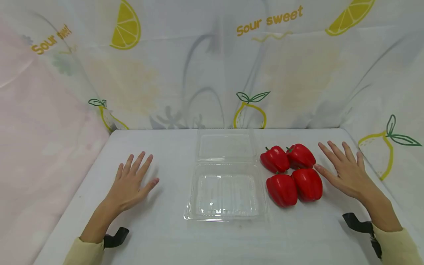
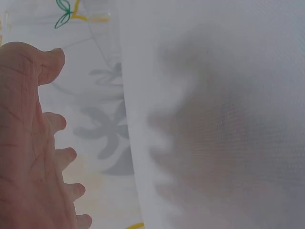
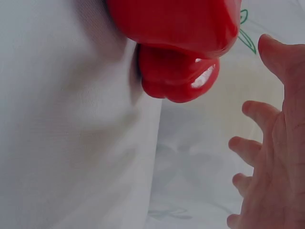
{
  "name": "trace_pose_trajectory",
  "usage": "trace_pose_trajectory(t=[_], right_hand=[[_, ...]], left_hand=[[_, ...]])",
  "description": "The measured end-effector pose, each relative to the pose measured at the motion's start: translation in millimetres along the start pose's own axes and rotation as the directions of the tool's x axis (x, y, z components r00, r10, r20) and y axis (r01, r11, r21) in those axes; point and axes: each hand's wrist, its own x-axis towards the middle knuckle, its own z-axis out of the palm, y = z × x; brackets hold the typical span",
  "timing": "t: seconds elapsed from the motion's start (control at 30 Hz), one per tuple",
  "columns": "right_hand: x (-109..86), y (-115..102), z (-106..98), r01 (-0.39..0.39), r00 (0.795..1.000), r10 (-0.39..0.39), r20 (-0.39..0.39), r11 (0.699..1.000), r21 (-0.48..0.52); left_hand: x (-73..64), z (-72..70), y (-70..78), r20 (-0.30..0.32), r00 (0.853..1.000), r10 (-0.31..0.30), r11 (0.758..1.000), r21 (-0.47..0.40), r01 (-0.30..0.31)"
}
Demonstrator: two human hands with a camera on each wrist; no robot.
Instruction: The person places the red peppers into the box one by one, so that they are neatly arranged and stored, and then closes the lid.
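Observation:
A clear plastic clamshell box (image 1: 226,217) lies unfolded mid-table, its lid (image 1: 226,145) laid back toward the rear edge. Right of it several red bell peppers (image 1: 281,189) sit in a tight cluster. My left hand (image 1: 127,187) hovers over the left of the table, fingers spread, holding nothing. To the right of the peppers is my right hand (image 1: 347,175), also spread and holding nothing. Its thumb is nearest the peppers; the right wrist view shows two red peppers (image 3: 176,21) apart from the fingers. In the left wrist view only the left palm (image 2: 24,143) and its shadow appear over the cloth.
White cloth covers the table (image 1: 159,235). A lemon-print curtain (image 1: 185,73) hangs along the rear edge and continues down the right side. Pink fabric (image 1: 43,147) borders the left. Black wrist mounts (image 1: 116,237) show near both cuffs.

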Motion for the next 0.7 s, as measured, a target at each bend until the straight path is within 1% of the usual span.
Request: trace_pose_trajectory(t=[0.17, 0.27, 0.43, 0.53, 0.7], right_hand=[[-1.5, -2, -2, 0.017, 1.000, -0.017, -0.015, 1.000, 0.015], [-2.2, -3, -2, 0.026, 0.999, -0.026, -0.020, 0.999, 0.020], [-3.7, -4, -3, 0.046, 0.998, -0.045, -0.040, 0.998, 0.036], [-4.9, -5, -4, 0.050, 0.998, -0.048, -0.047, 0.998, 0.048], [-6.2, -9, -8, 0.030, 0.999, -0.028, -0.027, 0.997, 0.071]], left_hand=[[0.1, -2.2, 5.5, -0.010, 1.000, 0.018, 0.999, -0.040, -0.018], [0.1, -2.3, 8.6, -0.027, 0.999, 0.040, 0.997, -0.063, -0.042], [0.9, -2.2, 14.2, -0.033, 0.996, 0.079, 0.991, -0.101, -0.082], [1.6, -1.9, 18.0, -0.016, 0.996, 0.088, 0.990, -0.111, -0.089], [2.4, -2.2, 25.0, 0.023, 0.996, 0.087, 0.985, -0.149, -0.083]])
